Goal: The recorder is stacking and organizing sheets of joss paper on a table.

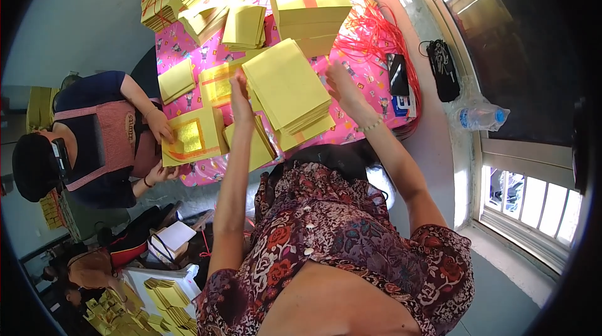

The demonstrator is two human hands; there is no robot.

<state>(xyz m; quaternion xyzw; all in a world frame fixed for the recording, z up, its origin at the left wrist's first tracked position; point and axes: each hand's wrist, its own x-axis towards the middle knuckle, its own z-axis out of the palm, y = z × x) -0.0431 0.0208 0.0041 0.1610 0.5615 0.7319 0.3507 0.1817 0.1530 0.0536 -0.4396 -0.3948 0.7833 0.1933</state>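
A thick stack of folded yellow paper (287,83) lies tilted in front of me, its layered edges showing along the near side. My left hand (242,103) is at the stack's left side, fingers stretched out and palm facing it; I cannot tell whether it touches. On the other side, my right hand (346,93) is held a little apart from the stack, with its fingers extended and nothing in them. More yellow sheets (307,133) stick out beneath the stack. Another yellow pile (254,151) lies partly behind my left forearm.
A co-worker at the left holds a yellow sheet with a gold square (187,140). Tall yellow paper piles (310,13) stand at the back of the pink patterned table cover (204,176). Red strings (376,32), a dark phone (397,74) and a bottle (480,116) are at right.
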